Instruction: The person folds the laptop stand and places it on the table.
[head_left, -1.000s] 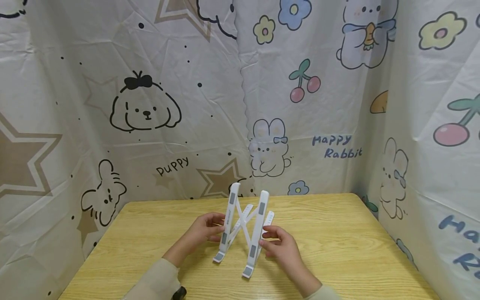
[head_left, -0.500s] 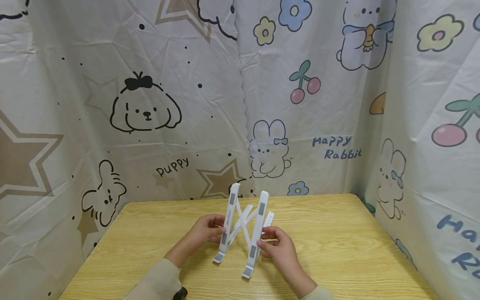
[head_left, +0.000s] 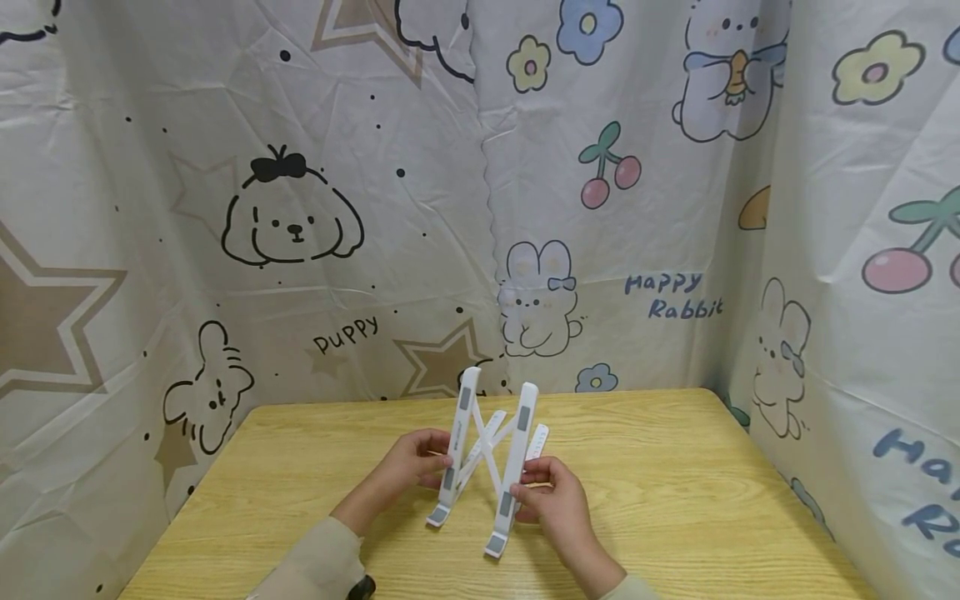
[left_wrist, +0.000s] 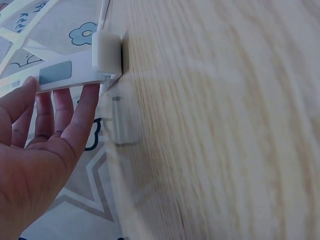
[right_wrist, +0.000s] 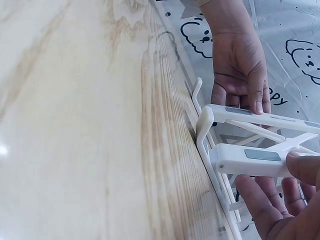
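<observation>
A white folding laptop stand (head_left: 518,442) with grey pads stands unfolded on the table, its two long arms slanting up and its crossed struts spread between them. My left hand (head_left: 408,462) holds the left arm, thumb against the front face and fingers at the outer side and behind. On the right arm, my right hand (head_left: 558,504) has its thumb on the face near the lower pad, fingers curled behind. The right wrist view shows that right thumb on top of the stand's bar (right_wrist: 240,162) with fingers beneath. In the left wrist view, fingertips touch the bar near its hooked end.
The wood-grain table (head_left: 675,483) reaches back to a hanging cloth (head_left: 420,208) printed with cartoon animals, stars and flowers, which also closes off both sides. A small black object (head_left: 362,587) shows at the left sleeve (head_left: 315,558).
My right hand has slid slightly down along the right arm of the laptop stand. The left hand and the stand stay nearly where they were.
</observation>
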